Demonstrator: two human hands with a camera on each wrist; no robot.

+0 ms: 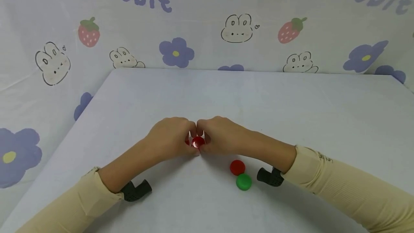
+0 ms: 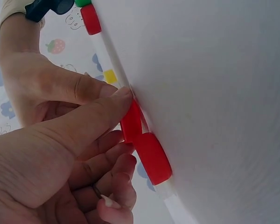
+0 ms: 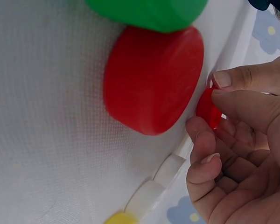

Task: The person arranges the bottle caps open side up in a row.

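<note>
In the head view my left hand [image 1: 169,137] and right hand [image 1: 224,136] meet over the middle of the table. Between them they pinch a shiny red disc [image 1: 198,142] with thumbs and fingers, and the thumbs lie close together on its near side. A second red disc [image 2: 152,158] rests on the table beside the held one, mostly covered by my left hand from above. Nearer my right forearm, another red disc [image 1: 237,167] touches a green disc [image 1: 244,182]. The right wrist view shows the held disc partly hidden by the fingers.
White discs [image 3: 144,198] and a yellow piece [image 3: 121,218] show low in the right wrist view. A dark wrist device sits under each sleeve cuff [image 1: 291,159]. The white table [image 1: 258,96] ends at a patterned cloth [image 1: 207,28].
</note>
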